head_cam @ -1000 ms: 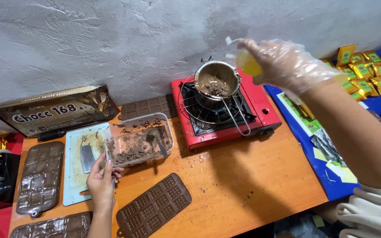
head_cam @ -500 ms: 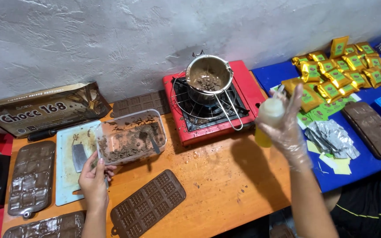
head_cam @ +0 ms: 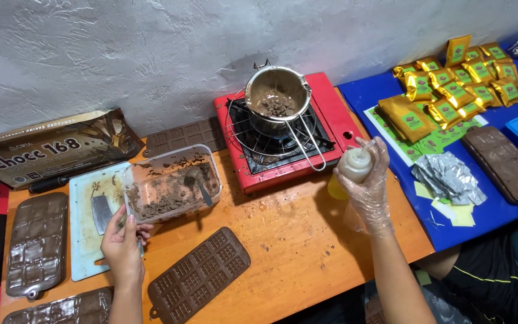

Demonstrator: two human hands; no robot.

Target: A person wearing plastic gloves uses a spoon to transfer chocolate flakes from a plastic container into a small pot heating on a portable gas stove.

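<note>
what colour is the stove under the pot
Red, with a black burner grate; the stove under the pot shows best in the head view.

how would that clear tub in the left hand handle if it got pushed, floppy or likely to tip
The tub looks thin-walled clear plastic, so it probably flexes under a squeeze. It holds only scattered chocolate crumbs and a spoon, so it is likely light and would slide easily on the wooden table. The left hand has it tilted on one edge, so it might tip if let go.

Left hand (head_cam: pixel 122 246) gripping clear plastic container (head_cam: pixel 169 185) of chocolate crumbs, gloved right hand (head_cam: pixel 370 183) holding squeeze bottle (head_cam: pixel 349 171) beside red stove (head_cam: pixel 283 135) with metal pot (head_cam: pixel 277 99), brown mould (head_cam: pixel 199 275) on wooden table (head_cam: pixel 295 240)
</note>
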